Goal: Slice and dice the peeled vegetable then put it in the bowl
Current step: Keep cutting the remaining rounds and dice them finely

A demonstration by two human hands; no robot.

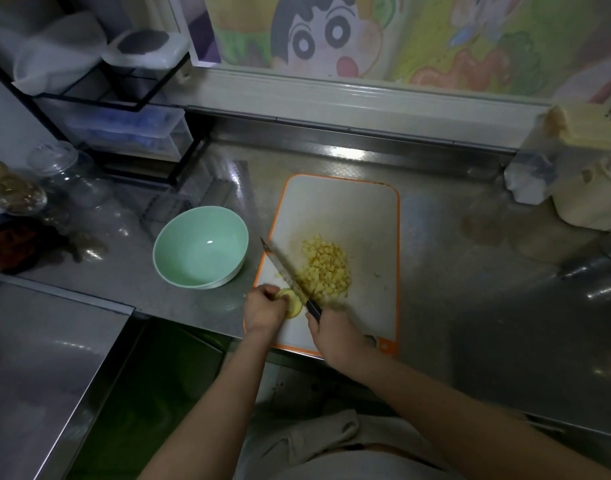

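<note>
A white cutting board with an orange rim (pixel 366 209) lies on the steel counter. A heap of small yellow diced pieces (pixel 326 268) sits on its middle. At the board's near left corner my left hand (pixel 264 308) curls round a pale yellow peeled vegetable piece (pixel 292 303). My right hand (pixel 335 332) grips the dark handle of a knife (pixel 285 268); the blade slants up-left, its edge between the piece and the heap. An empty mint-green bowl (pixel 200 247) stands just left of the board.
Glass jars (pixel 59 174) and a black wire rack with plastic boxes (pixel 130 129) crowd the counter's left side. Cream-coloured containers (pixel 588 199) stand at the right. A raised steel surface (pixel 37 368) lies at the near left. A window ledge runs along the back.
</note>
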